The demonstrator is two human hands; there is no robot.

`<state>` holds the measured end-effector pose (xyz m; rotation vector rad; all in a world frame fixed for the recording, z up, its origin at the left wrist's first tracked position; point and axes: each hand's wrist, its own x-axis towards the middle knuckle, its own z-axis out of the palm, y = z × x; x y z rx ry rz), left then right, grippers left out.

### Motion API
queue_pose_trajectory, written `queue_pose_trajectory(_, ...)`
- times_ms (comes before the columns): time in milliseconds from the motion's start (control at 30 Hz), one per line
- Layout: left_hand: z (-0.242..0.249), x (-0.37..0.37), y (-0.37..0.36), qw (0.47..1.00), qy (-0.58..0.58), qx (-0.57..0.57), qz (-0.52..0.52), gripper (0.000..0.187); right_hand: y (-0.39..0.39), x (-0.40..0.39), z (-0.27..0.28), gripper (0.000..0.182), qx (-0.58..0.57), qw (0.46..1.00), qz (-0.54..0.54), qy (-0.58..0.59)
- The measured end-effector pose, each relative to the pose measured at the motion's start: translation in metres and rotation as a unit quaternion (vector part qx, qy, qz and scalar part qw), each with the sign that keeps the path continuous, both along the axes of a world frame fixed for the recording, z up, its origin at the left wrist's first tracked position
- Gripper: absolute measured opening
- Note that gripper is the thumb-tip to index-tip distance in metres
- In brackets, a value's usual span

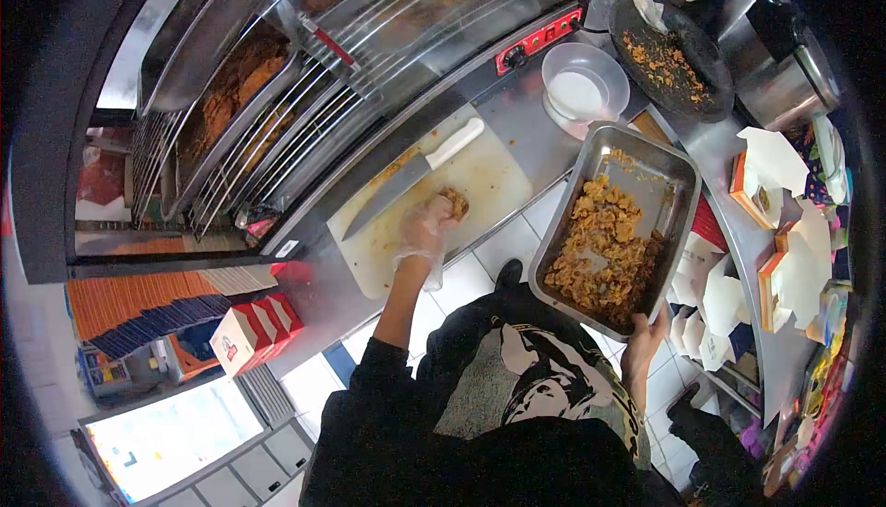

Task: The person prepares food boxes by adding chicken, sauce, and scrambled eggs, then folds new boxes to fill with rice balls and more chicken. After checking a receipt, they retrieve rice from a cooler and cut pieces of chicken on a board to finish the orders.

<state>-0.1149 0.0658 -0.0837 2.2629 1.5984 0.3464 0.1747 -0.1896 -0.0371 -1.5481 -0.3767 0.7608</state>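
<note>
My left hand (427, 230), in a clear plastic glove, is closed round some browned chopped fried chicken (454, 201) on the white cutting board (494, 170). Beyond that hand a large knife (399, 184) with a white handle lies on the board, its blade pointing left. My right hand (640, 352) is bare and grips the near corner of a deep metal tray (685, 184), which it holds tilted beside the counter. Chopped fried chicken (602, 249) fills much of this tray. The fingers under the tray are hidden.
Behind the board stands a heated display cabinet (540, 41) with wire racks. A clear plastic bowl (583, 83), a dark round pan (683, 69) with crumbs and a steel pot (775, 64) are at right. Open food boxes (771, 170) line the right counter; stacked boxes (254, 332) stand left.
</note>
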Motion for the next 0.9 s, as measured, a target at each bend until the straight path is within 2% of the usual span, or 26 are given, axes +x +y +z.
queue_pose_trajectory(33, 0.008, 0.006, -0.001, 1.000, 0.001, -0.001, -0.005, 0.024, 0.003, -0.002, -0.001, 0.043, -0.009, 1.000, -0.009, -0.003)
queue_pose_trajectory(100, 0.016, 0.014, -0.003, 0.980, -0.134, -0.008, 0.145, 0.034, 0.007, -0.002, -0.007, 0.043, -0.019, 1.000, -0.010, -0.001)
queue_pose_trajectory(133, 0.003, 0.008, 0.001, 0.981, -0.134, -0.009, 0.140, 0.034, 0.008, -0.002, -0.009, 0.043, -0.027, 1.000, -0.007, 0.000)
queue_pose_trajectory(200, -0.036, -0.013, 0.017, 0.969, 0.005, 0.215, 0.120, 0.044, 0.015, -0.004, -0.010, 0.044, -0.024, 0.999, -0.019, 0.012)
queue_pose_trajectory(233, -0.038, -0.020, 0.025, 0.970, 0.004, 0.214, 0.115, 0.044, 0.016, -0.004, -0.010, 0.044, -0.021, 0.999, -0.027, 0.023)
queue_pose_trajectory(267, -0.040, -0.027, 0.034, 0.981, -0.105, 0.068, 0.149, 0.042, 0.016, -0.001, -0.010, 0.044, -0.021, 0.999, -0.032, 0.024)
queue_pose_trajectory(300, -0.042, -0.033, 0.043, 0.958, -0.209, -0.082, 0.179, 0.041, 0.015, 0.005, -0.010, 0.046, -0.013, 0.999, -0.024, 0.037)
queue_pose_trajectory(333, -0.048, -0.042, 0.051, 0.960, -0.206, -0.088, 0.170, 0.041, 0.011, 0.007, -0.010, 0.049, -0.007, 0.998, -0.021, 0.053)
queue_pose_trajectory(367, -0.050, -0.050, 0.056, 0.982, -0.142, -0.096, 0.085, 0.037, 0.006, 0.007, -0.013, 0.049, -0.009, 0.998, -0.031, 0.054)
queue_pose_trajectory(400, -0.051, -0.042, 0.065, 0.992, -0.084, -0.098, -0.014, 0.034, 0.001, 0.011, -0.017, 0.046, -0.004, 0.993, -0.087, 0.081)
queue_pose_trajectory(433, -0.045, -0.024, 0.068, 0.967, -0.158, -0.194, 0.036, 0.029, -0.007, 0.019, -0.016, 0.043, 0.000, 0.982, -0.157, 0.105)
queue_pose_trajectory(467, -0.033, -0.006, 0.064, 0.927, -0.221, -0.292, 0.086, 0.025, -0.010, 0.035, -0.011, 0.043, -0.077, 0.978, -0.162, 0.108)
queue_pose_trajectory(500, -0.022, 0.002, 0.062, 0.978, -0.139, -0.156, -0.030, 0.023, -0.021, 0.054, -0.024, 0.047, -0.124, 0.972, -0.162, 0.121)
queue_pose_trajectory(533, -0.046, -0.001, 0.062, 0.950, -0.231, -0.208, -0.014, 0.021, -0.029, 0.066, -0.027, 0.048, -0.082, 0.975, -0.160, 0.133)
queue_pose_trajectory(567, 0.000, 0.031, 0.066, 0.977, 0.076, -0.192, -0.048, 0.020, -0.035, 0.073, -0.026, 0.050, -0.040, 0.976, -0.158, 0.141)
queue_pose_trajectory(633, 0.006, 0.051, 0.054, 0.990, 0.055, -0.059, -0.114, 0.019, -0.048, 0.083, -0.013, 0.051, -0.021, 0.968, -0.196, 0.157)
queue_pose_trajectory(700, 0.010, 0.074, 0.061, 0.986, 0.090, -0.106, -0.092, 0.016, -0.069, 0.091, -0.018, 0.051, 0.006, 0.952, -0.271, 0.142)
queue_pose_trajectory(733, 0.003, 0.082, 0.066, 0.985, 0.091, -0.105, -0.106, 0.016, -0.086, 0.098, -0.024, 0.051, -0.018, 0.942, -0.306, 0.138)
queue_pose_trajectory(767, -0.008, 0.091, 0.075, 0.982, 0.010, -0.137, -0.129, 0.015, -0.101, 0.108, -0.031, 0.051, -0.041, 0.929, -0.341, 0.134)
queue_pose_trajectory(800, -0.016, 0.107, 0.082, 0.971, -0.070, -0.169, -0.152, 0.014, -0.111, 0.118, -0.028, 0.051, -0.012, 0.931, -0.339, 0.134)
queue_pose_trajectory(833, -0.002, 0.145, 0.080, 0.969, -0.068, -0.171, -0.166, 0.014, -0.128, 0.127, -0.034, 0.051, -0.039, 0.913, -0.379, 0.145)
queue_pose_trajectory(900, 0.031, 0.241, 0.060, 0.965, -0.010, -0.186, -0.184, 0.011, -0.158, 0.155, -0.036, 0.050, 0.013, 0.906, -0.408, 0.115)
